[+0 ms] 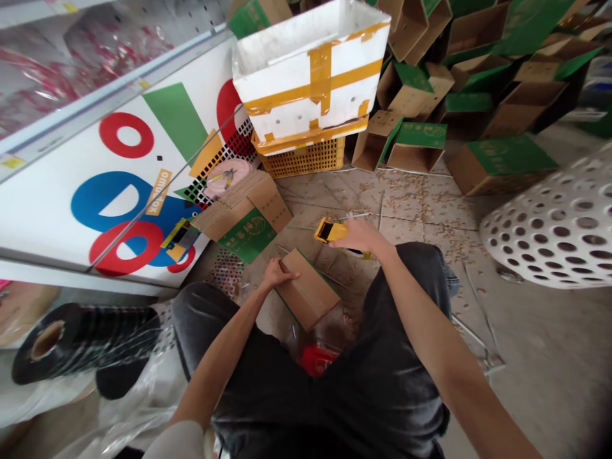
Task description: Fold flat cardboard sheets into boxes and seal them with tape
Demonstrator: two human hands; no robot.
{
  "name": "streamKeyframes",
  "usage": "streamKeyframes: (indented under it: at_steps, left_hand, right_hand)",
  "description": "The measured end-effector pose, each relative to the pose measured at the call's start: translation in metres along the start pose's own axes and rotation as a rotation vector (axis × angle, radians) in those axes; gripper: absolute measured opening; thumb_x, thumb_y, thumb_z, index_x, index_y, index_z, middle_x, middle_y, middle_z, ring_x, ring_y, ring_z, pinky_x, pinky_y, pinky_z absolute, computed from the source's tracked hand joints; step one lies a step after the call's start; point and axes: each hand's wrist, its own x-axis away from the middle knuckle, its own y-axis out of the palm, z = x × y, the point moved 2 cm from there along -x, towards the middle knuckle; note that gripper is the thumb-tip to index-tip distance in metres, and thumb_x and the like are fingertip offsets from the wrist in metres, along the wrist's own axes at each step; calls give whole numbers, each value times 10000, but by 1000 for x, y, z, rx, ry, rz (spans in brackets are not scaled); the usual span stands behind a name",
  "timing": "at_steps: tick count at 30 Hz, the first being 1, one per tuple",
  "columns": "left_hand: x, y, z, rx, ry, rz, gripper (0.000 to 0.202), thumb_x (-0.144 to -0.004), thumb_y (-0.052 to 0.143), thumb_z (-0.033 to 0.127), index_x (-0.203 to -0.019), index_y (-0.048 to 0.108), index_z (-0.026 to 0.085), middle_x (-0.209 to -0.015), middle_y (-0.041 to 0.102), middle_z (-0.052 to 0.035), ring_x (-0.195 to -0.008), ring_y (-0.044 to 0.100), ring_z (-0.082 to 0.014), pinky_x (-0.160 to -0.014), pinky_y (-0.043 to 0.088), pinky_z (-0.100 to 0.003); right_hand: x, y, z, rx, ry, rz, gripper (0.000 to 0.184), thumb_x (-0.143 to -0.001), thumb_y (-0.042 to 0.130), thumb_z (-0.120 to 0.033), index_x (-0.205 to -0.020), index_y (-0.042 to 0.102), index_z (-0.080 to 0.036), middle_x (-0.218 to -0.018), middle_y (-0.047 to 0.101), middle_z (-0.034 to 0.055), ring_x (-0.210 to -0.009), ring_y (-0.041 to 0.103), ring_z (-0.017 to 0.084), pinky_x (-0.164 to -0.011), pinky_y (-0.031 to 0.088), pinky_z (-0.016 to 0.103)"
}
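Note:
Between my knees lies a small brown cardboard box, tilted, with green showing along its edges. My left hand grips its upper left edge, the thumb pressed on the plain brown face. Just beyond the box's far right side, my right hand is closed around a yellow tape dispenser with a dark inner part. The dispenser is apart from the box. Part of it is hidden behind my fingers. Left of the box stands a stack of flattened green-printed cartons.
A pink round dish with pliers rests on the cartons. Behind stands a taped white foam box on a yellow crate. Many green-brown boxes fill the back right. A white perforated basket is at right, a black film roll at left.

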Motion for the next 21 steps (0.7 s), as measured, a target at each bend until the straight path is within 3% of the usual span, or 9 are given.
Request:
streamKeyframes:
  at_steps: [3,7,11,17,21]
  left_hand:
    - [0,-5,3,21,-13,-21,886,-701,927,616,-1364,569,151,-1444,638,-196,-1354,621,-329,-1117,478,-360]
    - [11,-15,17,-29,-20,-114,810,-787,866,644,-1370,569,166,-1365,700,-187,-1286,663,-347,-1049,511,-389]
    - [52,-15,51,-166,100,-110,764,-856,806,628,-1435,552,199,-1331,702,-193,-1258,661,-395,-1023,514,-471]
    - [138,9,102,-227,360,-68,727,-875,789,616,-1501,584,307,-1432,613,-216,-1303,586,-461,-1010,512,-604]
    - [149,14,112,-133,556,-137,670,-930,762,539,-1547,592,340,-1544,538,-200,-1444,474,-459,-1098,484,-624]
  right_hand:
    - [-1,-1,0,-16,-4,7,628,-786,757,-723,-1090,754,-173,-1066,798,168,-964,745,320,-726,485,330]
    - [-1,-1,2,-6,-3,31,633,-798,740,-733,-1101,760,-178,-1068,800,170,-991,748,327,-757,497,335]
    - [2,-5,4,-4,83,71,631,-811,712,-757,-1058,769,-180,-1033,802,170,-986,752,338,-766,500,345]
    - [7,-12,9,-80,200,149,648,-828,722,-732,-1126,758,-157,-1093,796,193,-1016,742,333,-772,503,344]
    - [7,-12,11,-74,211,139,657,-825,724,-734,-1135,753,-155,-1111,787,195,-1024,737,337,-787,506,353]
